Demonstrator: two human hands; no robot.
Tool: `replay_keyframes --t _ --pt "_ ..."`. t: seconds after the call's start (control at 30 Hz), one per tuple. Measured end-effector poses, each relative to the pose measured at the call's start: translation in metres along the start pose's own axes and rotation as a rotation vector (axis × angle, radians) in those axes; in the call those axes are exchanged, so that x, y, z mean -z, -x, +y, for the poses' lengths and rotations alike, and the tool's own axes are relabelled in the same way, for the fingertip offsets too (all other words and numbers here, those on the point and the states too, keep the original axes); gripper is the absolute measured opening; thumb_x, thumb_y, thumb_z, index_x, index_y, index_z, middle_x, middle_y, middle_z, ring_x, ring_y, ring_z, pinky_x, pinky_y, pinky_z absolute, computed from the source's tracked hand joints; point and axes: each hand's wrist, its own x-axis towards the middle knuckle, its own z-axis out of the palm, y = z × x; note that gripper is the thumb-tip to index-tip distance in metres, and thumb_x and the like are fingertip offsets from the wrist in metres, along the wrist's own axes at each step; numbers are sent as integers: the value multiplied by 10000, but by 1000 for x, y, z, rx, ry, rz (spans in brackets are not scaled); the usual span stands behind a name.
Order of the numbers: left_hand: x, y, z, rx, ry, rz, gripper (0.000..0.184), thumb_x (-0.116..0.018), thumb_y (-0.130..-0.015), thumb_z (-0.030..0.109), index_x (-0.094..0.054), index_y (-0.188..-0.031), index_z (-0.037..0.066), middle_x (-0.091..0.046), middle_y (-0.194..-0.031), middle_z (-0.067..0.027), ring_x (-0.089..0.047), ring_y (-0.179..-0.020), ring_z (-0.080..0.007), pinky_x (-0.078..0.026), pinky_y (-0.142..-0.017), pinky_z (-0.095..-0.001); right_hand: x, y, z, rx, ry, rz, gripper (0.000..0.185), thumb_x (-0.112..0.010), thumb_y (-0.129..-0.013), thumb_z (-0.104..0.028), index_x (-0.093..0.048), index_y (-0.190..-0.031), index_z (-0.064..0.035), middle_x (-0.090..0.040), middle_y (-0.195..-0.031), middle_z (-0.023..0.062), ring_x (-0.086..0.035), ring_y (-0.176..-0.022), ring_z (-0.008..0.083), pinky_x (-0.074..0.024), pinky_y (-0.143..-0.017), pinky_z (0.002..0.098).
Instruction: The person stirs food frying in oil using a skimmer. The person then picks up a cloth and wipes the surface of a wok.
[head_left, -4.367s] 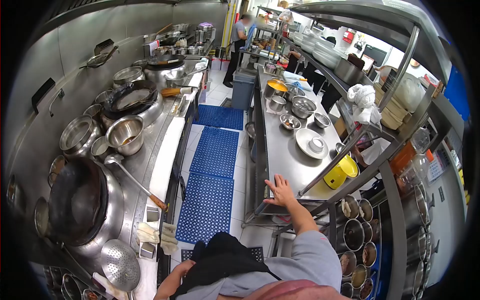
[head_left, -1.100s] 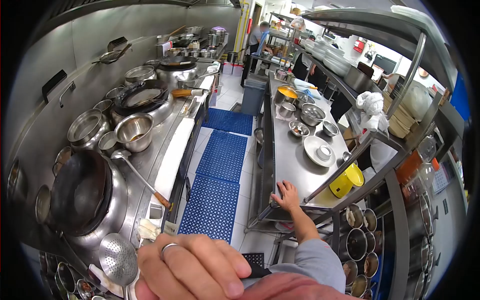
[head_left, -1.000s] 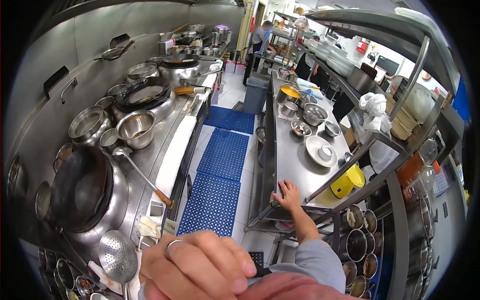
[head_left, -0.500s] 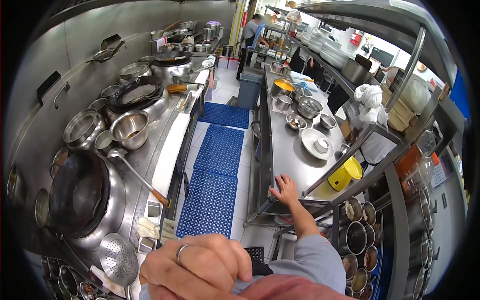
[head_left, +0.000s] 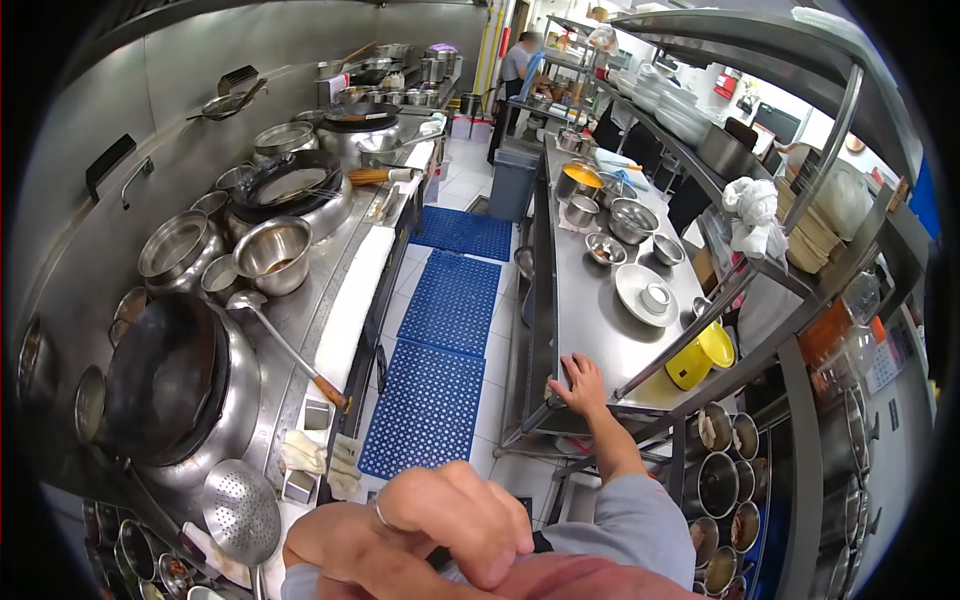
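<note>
My right hand (head_left: 580, 384) rests with spread fingers on the near left corner of the steel table (head_left: 590, 330), holding nothing. Close to the camera at the bottom, my left hand (head_left: 440, 530) is raised with its fingers curled together, a ring on one finger. Whatever it may hold is hidden. Beyond my right hand on the table are a white plate (head_left: 632, 296) with a small white dish, several metal bowls and a yellow container (head_left: 690, 362). To the left, a ladle (head_left: 290, 345) and a perforated skimmer (head_left: 241, 512) lie on the stove counter.
A large black wok (head_left: 160, 375) sits on the left range, with more woks and pots behind. Blue mats (head_left: 425, 400) cover the aisle floor, and a grey bin (head_left: 514, 182) stands farther off. A person (head_left: 515, 75) is at the back. Metal shelving (head_left: 800, 400) rises at the right.
Since the earliest frame, my left hand has risen from beside the apron to near the camera, its fingers curled. My right hand has stayed at the table corner. The view has shifted slightly.
</note>
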Motion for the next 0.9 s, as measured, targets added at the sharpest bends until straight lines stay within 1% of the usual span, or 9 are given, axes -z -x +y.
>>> replay_keyframes --t 0.03,0.13,0.23,0.33,0.53,0.6,0.8,0.9 --pt "-2 1 1 16 -4 31 403 -510 -1060 371 -710 -961 36 -523 -1018 -126 -542 -937 -251 -519 -851 -476 1 0 -1 0 4 -6 722 -648 -852 -623 -570 -1382 -139 -518 -1407 181 -452 -1326 383 -346 -1110 499" --pt "33 -12 -6 -35 46 -304 418 -534 -1047 396 -712 -951 31 -520 -1028 -126 -534 -967 -250 -516 -862 -473 2 -1 -2 -3 12 -8 722 -643 -853 -626 -567 -1380 -138 -520 -1403 182 -452 -1326 385 -347 -1107 500" --pt "49 -21 -8 -67 73 -447 436 -563 -1032 417 -717 -927 23 -513 -1028 -123 -532 -990 -253 -514 -875 -467 1 0 0 4 10 -9 718 -639 -855 -626 -565 -1377 -138 -520 -1400 185 -456 -1321 386 -348 -1104 503" --pt "51 -22 -8 -105 60 -446 446 -596 -1013 424 -716 -909 7 -507 -1014 -126 -531 -1020 -265 -513 -882 -462 1 -1 1 3 18 -13 712 -638 -856 -623 -565 -1373 -138 -521 -1399 187 -462 -1316 388 -352 -1100 506" --pt "40 -25 5 66 122 -424 429 -609 -1006 389 -690 -834 4 -510 -1058 -161 -532 -1000 -273 -483 -858 -437 -1 0 2 20 19 -25 710 -645 -852 -615 -567 -1371 -137 -522 -1398 193 -468 -1308 389 -363 -1089 512" --pt "39 -24 8 93 134 -414 430 -608 -1006 385 -684 -820 5 -512 -1069 -171 -532 -996 -278 -476 -854 -432 1 -3 1 17 39 -26 710 -650 -850 -610 -567 -1372 -136 -521 -1399 197 -469 -1307 391 -364 -1087 514" --pt "32 -19 1 55 184 -351 423 -585 -1021 382 -687 -849 9 -518 -1094 -181 -536 -1017 -294 -477 -848 -435 3 -3 -1 11 38 -30 719 -649 -849 -614 -566 -1375 -131 -522 -1401 203 -468 -1309 394 -361 -1090 516" --pt "33 -18 2 65 167 -368 414 -579 -1025 378 -686 -863 13 -514 -1109 -186 -535 -1024 -295 -478 -845 -436 1 -3 1 29 56 -11 720 -647 -850 -617 -566 -1376 -132 -525 -1397 204 -467 -1312 392 -360 -1092 516"
